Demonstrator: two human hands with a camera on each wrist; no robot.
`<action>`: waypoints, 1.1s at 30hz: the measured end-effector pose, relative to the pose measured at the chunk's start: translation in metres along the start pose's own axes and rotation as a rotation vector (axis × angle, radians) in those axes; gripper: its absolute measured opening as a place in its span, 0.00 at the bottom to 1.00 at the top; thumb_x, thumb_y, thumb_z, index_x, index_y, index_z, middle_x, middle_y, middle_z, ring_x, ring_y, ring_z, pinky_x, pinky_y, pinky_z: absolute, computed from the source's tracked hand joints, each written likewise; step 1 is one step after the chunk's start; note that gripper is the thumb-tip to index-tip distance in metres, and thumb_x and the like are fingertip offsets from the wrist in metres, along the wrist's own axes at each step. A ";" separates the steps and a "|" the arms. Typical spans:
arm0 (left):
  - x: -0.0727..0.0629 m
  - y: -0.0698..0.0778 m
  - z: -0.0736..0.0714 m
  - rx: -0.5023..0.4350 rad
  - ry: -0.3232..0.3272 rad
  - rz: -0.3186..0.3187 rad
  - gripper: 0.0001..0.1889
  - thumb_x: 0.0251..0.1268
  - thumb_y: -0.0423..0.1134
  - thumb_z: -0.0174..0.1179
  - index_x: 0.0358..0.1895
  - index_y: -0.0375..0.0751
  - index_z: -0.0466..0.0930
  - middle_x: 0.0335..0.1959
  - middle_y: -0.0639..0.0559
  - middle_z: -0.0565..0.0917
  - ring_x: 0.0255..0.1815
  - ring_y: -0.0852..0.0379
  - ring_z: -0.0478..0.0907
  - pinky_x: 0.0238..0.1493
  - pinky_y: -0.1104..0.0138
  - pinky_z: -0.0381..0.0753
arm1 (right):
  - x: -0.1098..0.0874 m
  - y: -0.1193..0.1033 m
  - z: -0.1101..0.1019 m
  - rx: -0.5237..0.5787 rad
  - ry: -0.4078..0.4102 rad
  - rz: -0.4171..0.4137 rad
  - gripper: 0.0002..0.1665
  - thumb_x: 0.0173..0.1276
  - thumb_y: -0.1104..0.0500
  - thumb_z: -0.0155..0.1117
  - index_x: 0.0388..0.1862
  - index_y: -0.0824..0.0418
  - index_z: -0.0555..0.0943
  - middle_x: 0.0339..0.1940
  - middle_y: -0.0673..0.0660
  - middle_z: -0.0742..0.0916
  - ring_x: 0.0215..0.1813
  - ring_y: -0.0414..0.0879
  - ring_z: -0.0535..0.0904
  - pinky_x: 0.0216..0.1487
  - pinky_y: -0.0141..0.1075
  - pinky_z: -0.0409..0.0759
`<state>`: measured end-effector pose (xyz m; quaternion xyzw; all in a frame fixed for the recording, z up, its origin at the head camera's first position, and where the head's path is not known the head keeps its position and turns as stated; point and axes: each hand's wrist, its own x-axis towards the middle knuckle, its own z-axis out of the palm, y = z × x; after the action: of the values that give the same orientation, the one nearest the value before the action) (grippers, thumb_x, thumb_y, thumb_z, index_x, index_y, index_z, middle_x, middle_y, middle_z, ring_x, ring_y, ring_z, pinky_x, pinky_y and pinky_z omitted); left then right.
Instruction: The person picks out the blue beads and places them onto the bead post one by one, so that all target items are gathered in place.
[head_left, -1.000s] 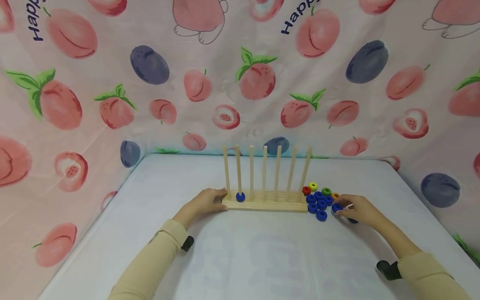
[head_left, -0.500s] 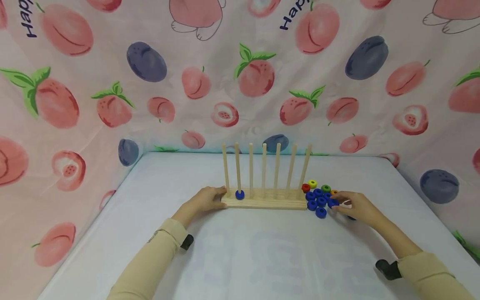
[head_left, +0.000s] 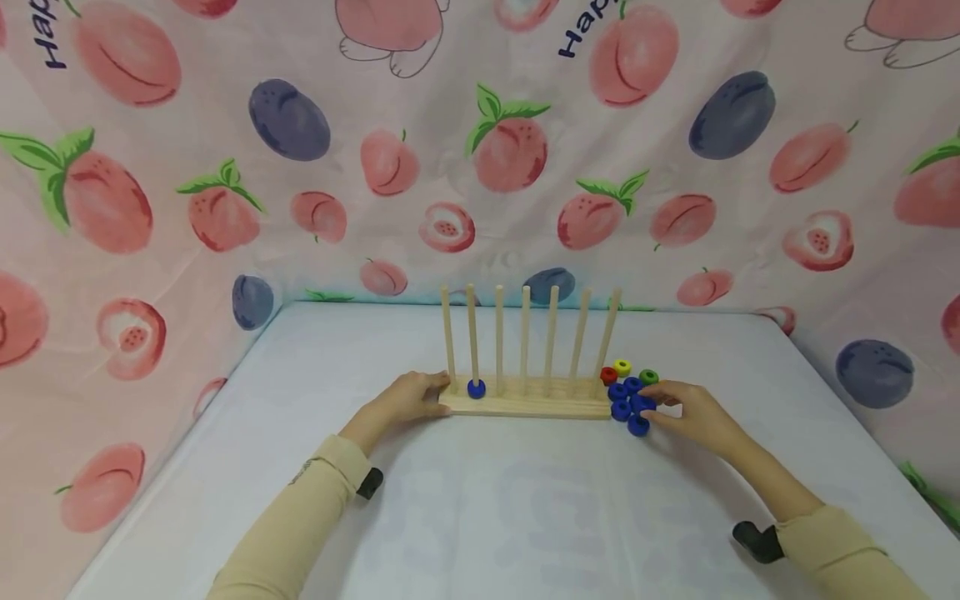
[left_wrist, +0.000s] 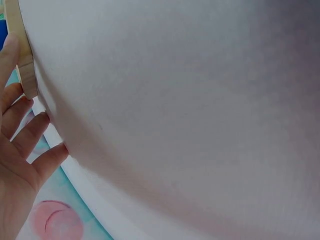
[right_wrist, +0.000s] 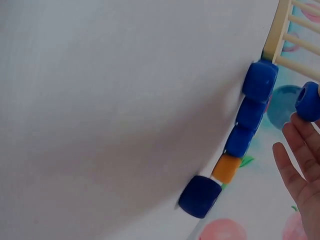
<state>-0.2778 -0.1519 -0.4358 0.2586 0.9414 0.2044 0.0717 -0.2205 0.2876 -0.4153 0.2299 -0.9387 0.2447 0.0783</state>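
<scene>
One blue bead (head_left: 476, 389) sat at the foot of the second peg (head_left: 472, 333) from the left on the wooden rack (head_left: 525, 408); the other six pegs (head_left: 499, 333) were bare, work judged early. Left hand (head_left: 405, 398) gripped the rack's left end; right hand (head_left: 693, 412) pinched another blue bead (right_wrist: 310, 104), with loose beads (head_left: 620, 410) unplaced on the desk (head_left: 450, 500) by the rack's right end.

The left arm (head_left: 300, 508) is slanting forward from nearer than the wooden peg rack (head_left: 547, 410), and the left hand (head_left: 411, 398) is gripping the rack's left end, its fingers (left_wrist: 32, 135) fanning apart there. The right arm (head_left: 847, 546) is angling inward on the near right of the rack. Just beyond the rack's right end, the right hand (head_left: 697, 417) is pinching a blue bead (right_wrist: 310, 107), the outer fingers extending almost straight.
</scene>
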 end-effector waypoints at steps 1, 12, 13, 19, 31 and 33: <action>0.000 0.000 0.000 0.000 -0.001 0.001 0.33 0.56 0.46 0.66 0.63 0.32 0.70 0.63 0.40 0.74 0.62 0.38 0.72 0.65 0.51 0.69 | 0.000 -0.002 0.000 0.002 0.004 0.001 0.16 0.57 0.63 0.69 0.44 0.68 0.82 0.39 0.60 0.87 0.39 0.53 0.83 0.44 0.48 0.83; 0.002 0.002 -0.003 -0.001 -0.023 -0.014 0.32 0.57 0.47 0.66 0.63 0.33 0.71 0.64 0.41 0.73 0.63 0.38 0.71 0.65 0.51 0.68 | 0.006 -0.023 0.006 0.065 0.069 0.007 0.19 0.57 0.63 0.70 0.48 0.68 0.81 0.41 0.62 0.87 0.43 0.56 0.83 0.45 0.51 0.82; 0.002 0.002 -0.003 -0.003 -0.025 -0.017 0.32 0.57 0.47 0.66 0.63 0.33 0.71 0.64 0.41 0.73 0.63 0.38 0.71 0.65 0.51 0.68 | 0.007 -0.025 0.007 0.074 0.074 -0.002 0.19 0.57 0.64 0.70 0.48 0.69 0.81 0.40 0.62 0.87 0.43 0.56 0.83 0.45 0.51 0.82; 0.002 0.003 -0.003 0.003 -0.021 -0.017 0.33 0.57 0.47 0.66 0.63 0.33 0.71 0.64 0.41 0.73 0.62 0.38 0.71 0.65 0.51 0.69 | 0.014 -0.035 0.011 0.094 0.132 -0.107 0.18 0.53 0.69 0.71 0.45 0.69 0.82 0.38 0.62 0.86 0.41 0.58 0.83 0.41 0.50 0.83; 0.007 0.005 -0.004 0.033 -0.035 -0.040 0.31 0.53 0.45 0.69 0.60 0.35 0.75 0.55 0.39 0.81 0.55 0.43 0.77 0.60 0.52 0.73 | 0.033 -0.058 0.021 0.116 0.152 -0.229 0.19 0.54 0.67 0.71 0.47 0.66 0.81 0.41 0.60 0.87 0.42 0.55 0.84 0.42 0.48 0.84; 0.007 0.005 -0.005 0.032 -0.022 -0.039 0.30 0.53 0.45 0.69 0.59 0.35 0.75 0.55 0.38 0.81 0.56 0.41 0.77 0.61 0.51 0.73 | 0.041 -0.064 0.021 0.137 0.142 -0.245 0.20 0.54 0.67 0.71 0.47 0.67 0.81 0.41 0.60 0.86 0.43 0.55 0.83 0.42 0.48 0.83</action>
<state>-0.2825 -0.1459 -0.4289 0.2437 0.9485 0.1851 0.0820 -0.2271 0.2113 -0.3958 0.3295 -0.8770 0.3122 0.1578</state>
